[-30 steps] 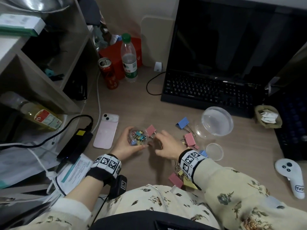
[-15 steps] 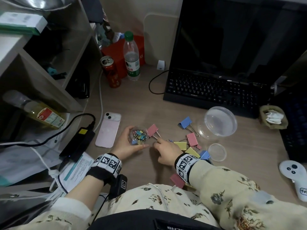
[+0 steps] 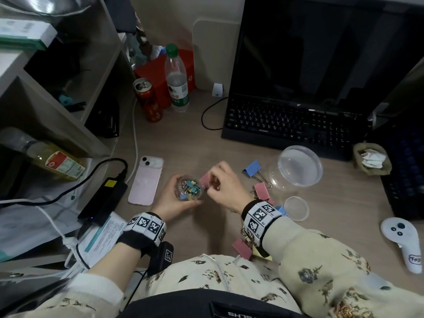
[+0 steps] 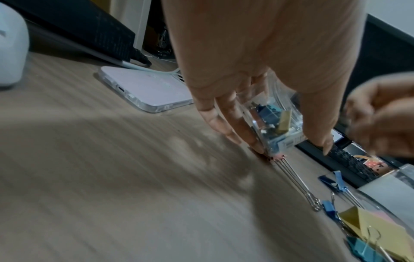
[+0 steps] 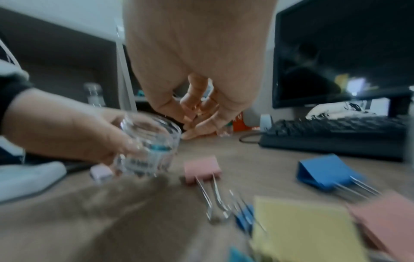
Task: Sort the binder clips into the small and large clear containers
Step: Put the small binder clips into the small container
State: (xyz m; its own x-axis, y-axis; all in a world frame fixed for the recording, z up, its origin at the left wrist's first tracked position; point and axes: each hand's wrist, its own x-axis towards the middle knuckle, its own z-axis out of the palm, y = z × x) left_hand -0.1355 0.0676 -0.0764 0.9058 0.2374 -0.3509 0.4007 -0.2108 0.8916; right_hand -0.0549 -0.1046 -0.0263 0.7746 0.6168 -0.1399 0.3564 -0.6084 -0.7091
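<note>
My left hand point(image 3: 183, 198) grips the small clear container point(image 3: 190, 189), which stands on the desk with several small coloured clips inside; it is also seen in the left wrist view point(image 4: 275, 124). My right hand point(image 3: 215, 180) hovers at its right rim with curled fingers pinching what looks like a small pinkish clip point(image 5: 196, 107), blurred. A large pink clip point(image 5: 201, 168) lies beside the container. More large clips lie to the right: blue point(image 3: 252, 168), pink point(image 3: 261, 191), yellow point(image 5: 300, 226). The large clear container point(image 3: 298, 166) stands open further right.
A round clear lid point(image 3: 296, 208) lies by my right wrist. A pink phone point(image 3: 146, 180) lies left of the container, with a power brick point(image 3: 103, 198) beyond it. A keyboard point(image 3: 293, 127), a bottle point(image 3: 176, 79) and a can point(image 3: 149, 102) stand behind. A white controller point(image 3: 403, 242) lies at the right.
My right hand has risen from the desk, where it reached among the clips, and moved up to the rim of the small container. My left hand stays on the container.
</note>
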